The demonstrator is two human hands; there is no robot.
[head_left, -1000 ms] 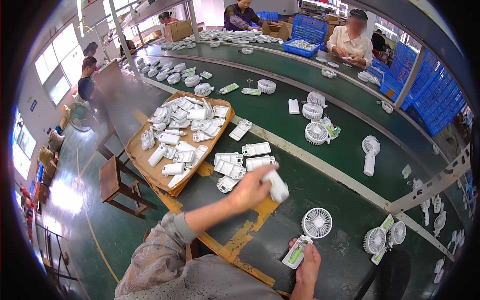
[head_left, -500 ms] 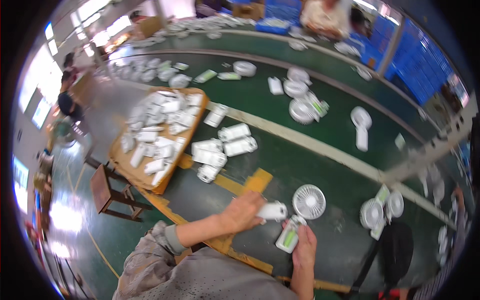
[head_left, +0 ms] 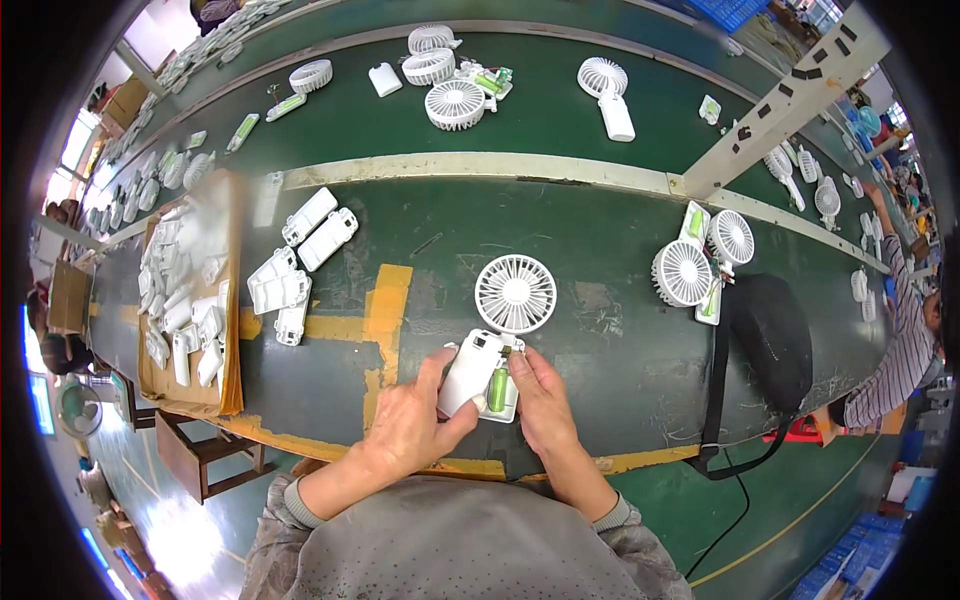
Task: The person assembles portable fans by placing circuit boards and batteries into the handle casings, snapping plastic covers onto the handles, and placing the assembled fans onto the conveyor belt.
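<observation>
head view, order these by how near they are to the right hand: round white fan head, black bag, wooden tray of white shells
1. Round white fan head: just above the right hand, on the belt.
2. Black bag: off to the right, at the belt's near edge.
3. Wooden tray of white shells: far left, beyond the left hand.

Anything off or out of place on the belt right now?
Nothing stands out. The left hand holds a white cover over the open fan handle that the right hand steadies. Spare shells lie loose but unbroken.
</observation>
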